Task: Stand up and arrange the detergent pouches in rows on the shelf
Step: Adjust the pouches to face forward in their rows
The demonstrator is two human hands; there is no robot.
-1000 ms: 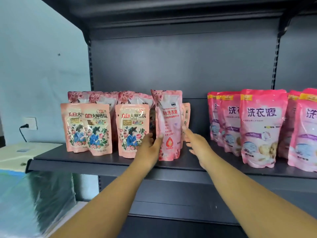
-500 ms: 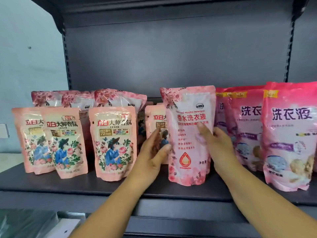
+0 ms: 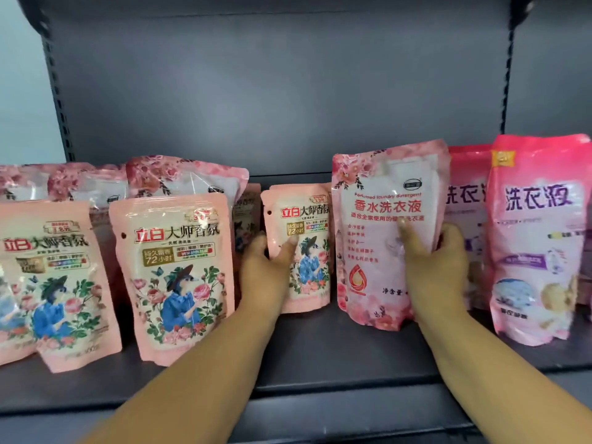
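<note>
R hand (image 3: 432, 267) pinches tall pink pouch (image 3: 384, 232), L hand (image 3: 269, 270) grips small floral pouch (image 3: 304, 248) w/ thumb across front: seat both bases flat, faces fwd.

The peach floral pouch (image 3: 176, 274) at nine o'clock reads "立白 大师香氛" and "72小时" — the smaller pouch (image 3: 299, 248) at centre carries the same. The pale pink pouch (image 3: 384, 232) reads "Perfumed laundry detergent" and "香水洗衣液". At three o'clock, the bright pink pouch (image 3: 538, 238) reads "洗衣液".
</note>
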